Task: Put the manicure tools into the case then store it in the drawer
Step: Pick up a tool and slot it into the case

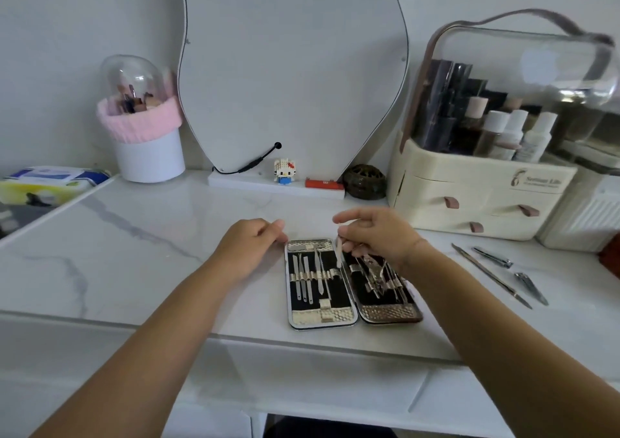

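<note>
- Head view: case [322, 320] lying open near the front edge of the tabletop [134, 256], most loops filled.
- Left hand [250, 248] resting at the case's top-left corner, fingers loosely curled, holding nothing.
- Right hand [372, 236] with fingers pinching a slim tool [339, 253] over the hinge.
- Three loose tools [496, 273] lying well apart to the right.
- Risk: tip missing its loop and sliding off (loops sit close together); an unsteadied case skidding toward the front edge.
- Open room left of the case; organizer [469, 199] crowding the right rear.
</note>
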